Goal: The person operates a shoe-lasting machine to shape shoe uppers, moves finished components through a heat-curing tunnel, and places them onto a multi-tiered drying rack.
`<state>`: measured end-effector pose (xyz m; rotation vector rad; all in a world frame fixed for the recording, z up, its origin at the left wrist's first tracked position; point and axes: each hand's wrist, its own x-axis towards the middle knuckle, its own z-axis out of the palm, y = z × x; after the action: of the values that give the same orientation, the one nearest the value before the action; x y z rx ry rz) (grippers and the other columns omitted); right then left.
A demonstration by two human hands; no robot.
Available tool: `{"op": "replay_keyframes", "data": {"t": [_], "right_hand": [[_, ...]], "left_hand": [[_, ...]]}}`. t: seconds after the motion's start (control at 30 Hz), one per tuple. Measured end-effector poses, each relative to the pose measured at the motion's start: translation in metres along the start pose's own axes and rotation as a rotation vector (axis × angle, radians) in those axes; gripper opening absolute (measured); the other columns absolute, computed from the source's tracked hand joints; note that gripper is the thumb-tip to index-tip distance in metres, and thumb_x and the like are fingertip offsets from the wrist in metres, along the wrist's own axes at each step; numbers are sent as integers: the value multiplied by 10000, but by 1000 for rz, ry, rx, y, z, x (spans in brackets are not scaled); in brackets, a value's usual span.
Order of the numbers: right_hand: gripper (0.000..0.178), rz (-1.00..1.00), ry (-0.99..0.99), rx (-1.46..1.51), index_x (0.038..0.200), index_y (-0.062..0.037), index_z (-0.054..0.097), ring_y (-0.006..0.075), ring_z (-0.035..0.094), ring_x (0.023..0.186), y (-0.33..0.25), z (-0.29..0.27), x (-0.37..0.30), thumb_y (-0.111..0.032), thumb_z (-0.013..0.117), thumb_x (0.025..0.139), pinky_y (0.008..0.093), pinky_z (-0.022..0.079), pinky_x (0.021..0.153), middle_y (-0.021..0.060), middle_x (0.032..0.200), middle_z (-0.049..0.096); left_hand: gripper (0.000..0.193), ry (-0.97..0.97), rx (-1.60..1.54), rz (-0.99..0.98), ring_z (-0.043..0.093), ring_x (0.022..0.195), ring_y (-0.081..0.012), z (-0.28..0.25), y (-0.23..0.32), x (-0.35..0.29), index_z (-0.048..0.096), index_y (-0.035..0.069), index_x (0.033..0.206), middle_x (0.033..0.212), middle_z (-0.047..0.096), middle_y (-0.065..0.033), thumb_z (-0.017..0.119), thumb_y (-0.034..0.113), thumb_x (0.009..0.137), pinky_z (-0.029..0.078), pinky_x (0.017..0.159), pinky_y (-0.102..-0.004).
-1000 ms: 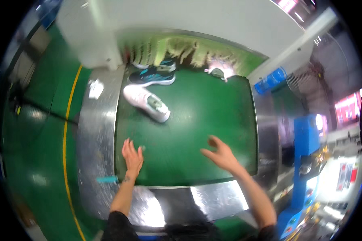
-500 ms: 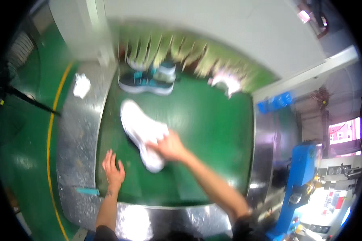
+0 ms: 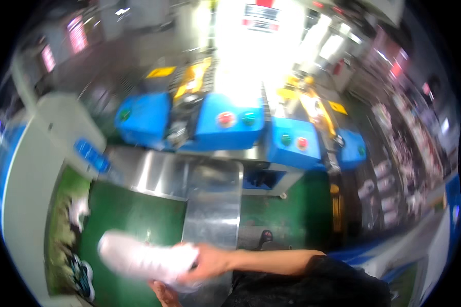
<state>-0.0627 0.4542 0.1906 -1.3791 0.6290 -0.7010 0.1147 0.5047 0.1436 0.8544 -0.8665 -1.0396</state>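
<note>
A white shoe (image 3: 138, 256), blurred by motion, is held over the green conveyor belt (image 3: 153, 217) with its toe pointing left. My right hand (image 3: 207, 263) is closed around its heel and opening end. Below the shoe, close to its underside, my left hand (image 3: 165, 295) shows only in part at the lower edge. Its fingers are mostly hidden, and I cannot tell whether they touch the shoe.
A dark teal shoe (image 3: 82, 276) and another white shoe (image 3: 79, 211) lie by a fringed curtain (image 3: 61, 230) on the left. Beyond the metal ledge (image 3: 212, 204) stands a machine with blue button housings (image 3: 230, 120). On the right, a rack holds several shoes (image 3: 386, 184).
My view has swung right toward the machine. My right hand has lifted the white shoe off the belt. My left hand has come from beside the shoe to beneath it.
</note>
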Motion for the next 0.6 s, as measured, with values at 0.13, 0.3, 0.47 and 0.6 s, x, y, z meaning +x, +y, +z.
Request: {"op": "replay_keyframes", "data": {"t": [0.13, 0.3, 0.47, 0.6], "right_hand": [[742, -393, 69, -31, 1376, -21, 306, 229, 462, 1204, -3, -93, -78, -192, 716, 782, 347, 373, 1021, 142, 1302, 453], [557, -82, 344, 243, 1314, -1, 427, 139, 523, 1082, 39, -221, -222, -188, 668, 847, 310, 403, 960, 51, 1209, 554], [591, -197, 1081, 542, 1370, -7, 352, 195, 482, 1158, 54, -304, -376, -129, 629, 863, 358, 388, 999, 100, 1283, 478], [579, -417, 1234, 676, 1380, 1, 334, 248, 481, 1200, 30, -378, -480, -156, 594, 886, 397, 397, 1012, 143, 1317, 464]], "left_hand": [[863, -405, 131, 56, 437, 1218, -324, 129, -28, -4, 189, -22, 1442, 1401, 346, -198, 524, 469, 817, 400, 990, -446], [691, -395, 49, -288, 448, 1224, -300, 256, -118, -43, 283, -30, 1388, 1353, 424, -174, 628, 222, 844, 380, 1021, -409], [604, -556, 50, -453, 421, 1273, -321, 421, -154, -65, 251, -9, 1389, 1413, 368, -208, 576, 70, 886, 351, 1060, -387], [598, -786, 213, -466, 386, 1310, -285, 577, -202, -8, 264, -16, 1375, 1416, 357, -231, 588, 43, 876, 341, 1068, -381]]}}
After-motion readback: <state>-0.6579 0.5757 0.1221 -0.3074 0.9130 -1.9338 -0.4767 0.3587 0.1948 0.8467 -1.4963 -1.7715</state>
